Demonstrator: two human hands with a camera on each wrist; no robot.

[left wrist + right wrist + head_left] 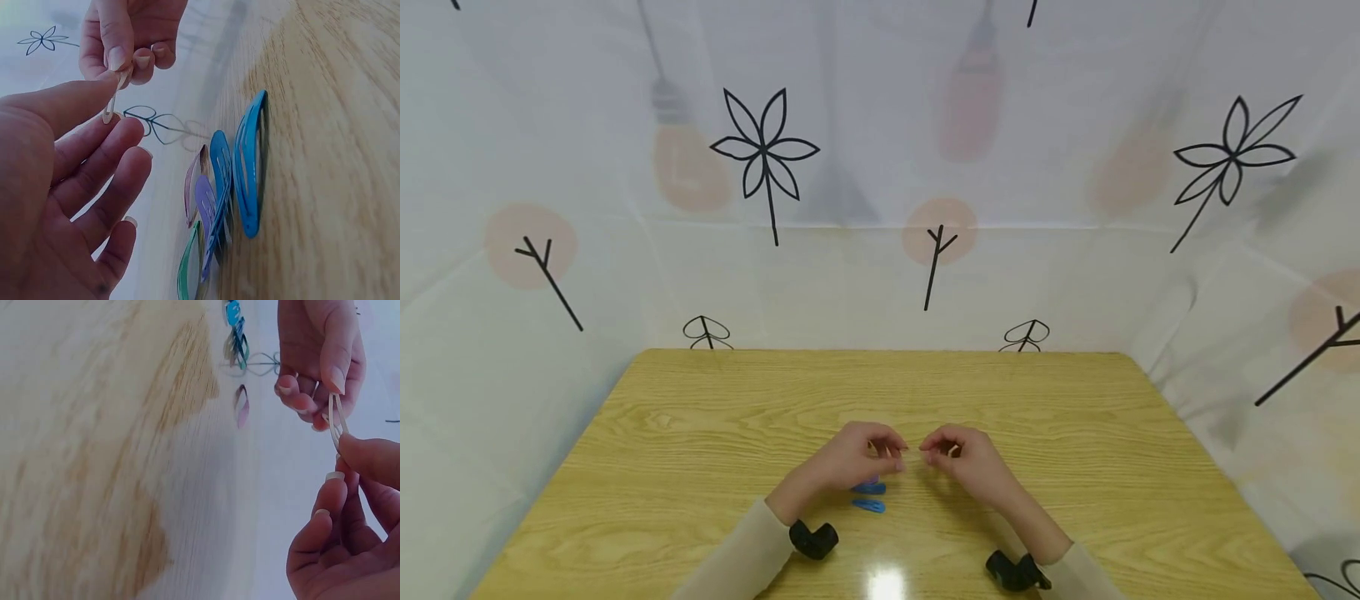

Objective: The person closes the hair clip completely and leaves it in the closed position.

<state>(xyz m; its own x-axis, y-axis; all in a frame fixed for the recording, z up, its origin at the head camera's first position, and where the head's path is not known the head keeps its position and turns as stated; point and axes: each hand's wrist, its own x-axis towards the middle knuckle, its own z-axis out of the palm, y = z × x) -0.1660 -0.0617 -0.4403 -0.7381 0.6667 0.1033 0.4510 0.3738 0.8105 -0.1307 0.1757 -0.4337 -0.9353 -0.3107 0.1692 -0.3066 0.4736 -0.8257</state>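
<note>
Over the middle of the table, my left hand (pixel 857 457) and right hand (pixel 976 468) face each other. Between them is a thin cream snap hair clip (pixel 333 422), one end pinched by each hand's thumb and fingers. Its narrow strips stand apart in the right wrist view. Below my left hand, a light blue hair clip (pixel 250 172) lies on the wood. Beside it are another blue clip (pixel 220 164), a purple clip (pixel 205 199), a green clip (pixel 186 265) and a pink clip (pixel 194 187). In the head view my left hand partly hides this group.
The wooden table (pixel 700 417) reaches back to a white patterned cloth (pixel 865 283), which also hangs at both sides. Black wrist mounts (pixel 814 542) sit at both sleeve cuffs. A bright light reflection shows at the table's front.
</note>
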